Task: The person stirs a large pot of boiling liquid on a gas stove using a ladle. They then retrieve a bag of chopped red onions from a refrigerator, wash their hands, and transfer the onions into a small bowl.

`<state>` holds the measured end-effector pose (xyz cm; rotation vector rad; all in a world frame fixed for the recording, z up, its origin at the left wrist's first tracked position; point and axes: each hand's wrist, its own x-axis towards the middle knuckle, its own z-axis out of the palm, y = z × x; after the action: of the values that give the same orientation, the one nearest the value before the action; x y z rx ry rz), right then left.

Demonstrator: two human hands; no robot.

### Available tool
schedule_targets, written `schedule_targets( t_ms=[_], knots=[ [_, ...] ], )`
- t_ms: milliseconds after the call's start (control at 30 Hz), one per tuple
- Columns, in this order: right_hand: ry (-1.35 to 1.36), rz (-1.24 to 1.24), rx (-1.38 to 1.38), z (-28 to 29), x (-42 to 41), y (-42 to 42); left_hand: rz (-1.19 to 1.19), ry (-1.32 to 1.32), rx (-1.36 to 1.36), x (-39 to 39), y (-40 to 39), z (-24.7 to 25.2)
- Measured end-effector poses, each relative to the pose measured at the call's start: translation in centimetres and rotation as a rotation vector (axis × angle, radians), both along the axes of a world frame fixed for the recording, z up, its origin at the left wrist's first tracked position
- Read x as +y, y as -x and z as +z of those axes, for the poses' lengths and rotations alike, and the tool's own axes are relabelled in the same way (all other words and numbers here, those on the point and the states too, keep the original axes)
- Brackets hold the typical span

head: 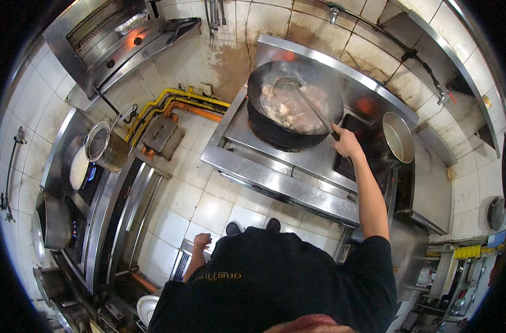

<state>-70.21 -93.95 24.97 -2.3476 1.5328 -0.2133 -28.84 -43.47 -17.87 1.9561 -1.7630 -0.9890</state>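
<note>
My right hand [347, 142] grips the end of a long-handled metal ladle [311, 104]. The ladle's bowl rests in the steaming contents of a large black pot [274, 132] on the steel range [253, 143]. Pale, pinkish meat pieces [284, 109] lie in cloudy liquid in that pot. Down at my left side hangs my left hand [202, 241], its fingers loosely curled, with nothing seen in it; it is above the tiled floor.
Right of the black pot stands a tall metal pot [398, 137]. A left-hand range holds a pot topped with a strainer [98, 143], a pan [79, 168] near a blue flame and another pot [55, 220]. Yellow gas pipes [174, 91] run between the ranges.
</note>
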Motion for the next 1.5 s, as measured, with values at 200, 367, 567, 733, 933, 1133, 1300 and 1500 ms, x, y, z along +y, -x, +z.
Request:
schedule_targets(
  t_ms=[200,367,567,733,933,1133,1300,1500],
  knots=[
    [0.085,-0.019,-0.086,6.3,4.6,5.6,0.640,-0.368,0.779,-1.9,0.5,-1.1],
    [-0.028,0.025,0.089,9.8,5.6,5.8,0.114,-0.244,-0.038,1.3,-0.9,-1.1],
    [-0.013,-0.037,0.315,4.3,5.6,3.0,-0.051,0.070,-0.192,0.9,1.2,4.5],
    [0.029,0.013,0.171,3.6,5.4,2.3,-0.245,0.221,-0.313,-1.7,-0.3,1.7],
    [-0.043,-0.091,-0.187,6.8,7.8,8.6,0.790,-0.414,0.609,-2.0,2.0,1.4],
    [-0.075,-0.097,-0.052,10.6,11.6,14.2,-0.055,-0.435,-0.325,2.2,2.1,3.5],
    [-0.241,-0.173,-0.053,8.2,12.2,13.4,-0.137,-0.530,-0.381,6.0,-0.9,-1.0],
    [-0.127,-0.162,-0.003,2.4,11.3,8.7,0.223,-0.536,-0.067,-2.1,-0.1,3.5]
  ],
)
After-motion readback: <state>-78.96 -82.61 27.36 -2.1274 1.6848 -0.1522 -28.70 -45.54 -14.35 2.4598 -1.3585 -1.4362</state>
